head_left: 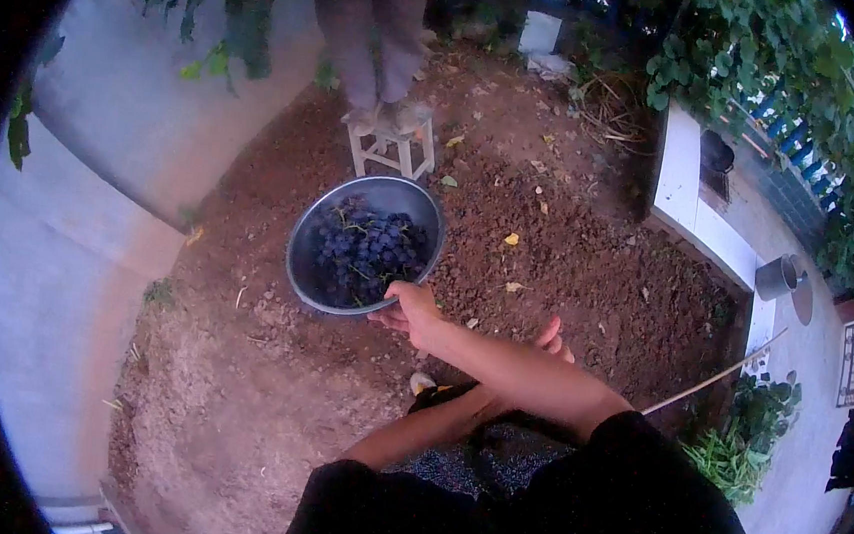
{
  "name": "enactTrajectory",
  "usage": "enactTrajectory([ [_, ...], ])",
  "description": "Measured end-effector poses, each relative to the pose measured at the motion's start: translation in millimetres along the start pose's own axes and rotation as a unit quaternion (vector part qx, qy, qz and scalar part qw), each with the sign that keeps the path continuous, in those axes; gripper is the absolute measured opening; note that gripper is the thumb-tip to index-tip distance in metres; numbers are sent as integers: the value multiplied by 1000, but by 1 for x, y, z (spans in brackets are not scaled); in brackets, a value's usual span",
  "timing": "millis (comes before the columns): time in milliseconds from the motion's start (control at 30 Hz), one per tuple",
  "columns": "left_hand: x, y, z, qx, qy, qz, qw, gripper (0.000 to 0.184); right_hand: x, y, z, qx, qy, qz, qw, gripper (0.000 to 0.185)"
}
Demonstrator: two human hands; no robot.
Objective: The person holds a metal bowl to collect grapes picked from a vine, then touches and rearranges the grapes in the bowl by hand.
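1. The metal basin [307, 271] hangs over the bare soil [570, 238], in front of the person, with dark grapes [373, 246] and some green stems inside.
2. The right hand [412, 309] grips the basin's near edge: thumb over the rim, fingers closed underneath.
3. The left hand [553, 343] is apart from the basin, partly hidden beyond the right forearm [514, 369], which crosses over the left one; the fingers that show stick out, but how far they are open or whether they hold anything I cannot tell.
4. Just beyond the basin, a small pale stool [390, 144] blocks the way ahead, and another person's legs [373, 37] stand on it.
5. Vine leaves [246, 12] hang at the upper left, partly above a grey paved surface [76, 269].
6. To the right runs a low white ledge [698, 203], with a metal pot [776, 278] near it.
7. A thin stick [714, 380] slants near leafy green plants [739, 442].
8. A yellow leaf [511, 239] lies on the soil.
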State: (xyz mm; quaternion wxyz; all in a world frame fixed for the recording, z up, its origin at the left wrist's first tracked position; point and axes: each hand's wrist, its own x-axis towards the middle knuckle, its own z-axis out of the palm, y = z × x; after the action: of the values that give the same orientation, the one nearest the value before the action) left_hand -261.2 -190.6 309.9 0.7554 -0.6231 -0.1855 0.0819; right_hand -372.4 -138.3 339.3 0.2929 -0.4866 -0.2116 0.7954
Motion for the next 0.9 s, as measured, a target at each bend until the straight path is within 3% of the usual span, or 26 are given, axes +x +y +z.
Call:
enactTrajectory([
  [67, 5, 29, -1, 288, -18, 52, 956, 45, 1, -1, 0, -17, 14, -3, 1000, 39],
  [133, 9, 43, 1, 551, -35, 99, 828, 47, 0, -6, -4, -19, -4, 7, 1000, 37],
  [200, 8, 46, 1, 665, -43, 121, 736, 48, 0, -9, -4, -22, -22, 18, 999, 34],
  [267, 2, -1, 2, 668, 11, 190, 720, 49, -2, -10, -2, -32, -10, -4, 999, 29],
  [300, 3, 9, 1, 668, 11, 190, 720, 49, 1, -8, -3, -32, -10, -3, 999, 29],
  [367, 10, 40, -2, 682, -98, 99, 718, 48, 7, -4, -4, 24, -3, -6, 1000, 30],
  [400, 12, 45, -2, 682, -97, 99, 718, 48, 6, -4, -5, 25, -3, -6, 1000, 30],
  [467, 15, 54, -3, 556, -149, -62, 815, 48, 5, -4, -7, 25, -15, 4, 1000, 33],
  [600, 12, 44, -4, 571, -130, -8, 811, 47, 12, -3, -10, 17, -15, 14, 1000, 36],
  [667, 7, 8, 0, 625, 50, 247, 738, 48, 14, -3, -10, 22, 1, 1, 1000, 39],
  [800, 6, 10, 2, 586, 76, 249, 767, 50, 13, -4, -9, -15, 7, 9, 1000, 36],
  [867, 3, 29, 3, 663, -38, 109, 740, 48, 12, -4, -7, -6, 29, -11, 1000, 37],
  [900, 4, 31, 3, 663, -38, 109, 740, 48, 8, -5, -5, -6, 29, -11, 1000, 37],
])
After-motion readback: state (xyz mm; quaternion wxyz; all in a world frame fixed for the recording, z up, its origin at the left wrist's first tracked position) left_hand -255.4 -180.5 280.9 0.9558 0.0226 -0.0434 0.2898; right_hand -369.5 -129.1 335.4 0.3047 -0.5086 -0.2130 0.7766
